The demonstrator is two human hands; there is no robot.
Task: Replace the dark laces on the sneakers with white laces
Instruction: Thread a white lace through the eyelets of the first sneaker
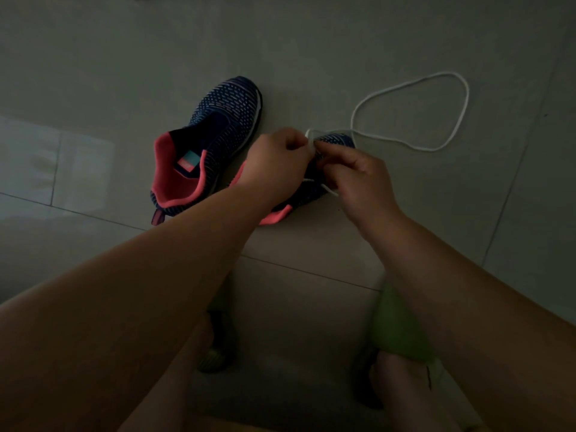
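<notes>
Two navy knit sneakers with coral-pink collars lie on the tiled floor. The left sneaker (215, 141) has no lace and shows its open collar. The right sneaker (335, 141) is mostly hidden under my hands. A white lace (448, 88) runs from that shoe's toe end in a big loop over the floor to the right. My left hand (277, 157) pinches the lace above the shoe's eyelets. My right hand (358, 179) has curled fingers on the lace and the shoe's upper. A short white lace end shows beneath my right hand.
The floor (311, 42) is pale grey tile with grout lines, dimly lit. My feet in dark sandals (215, 344) and a green garment (396, 325) sit at the bottom of the view, near my forearms.
</notes>
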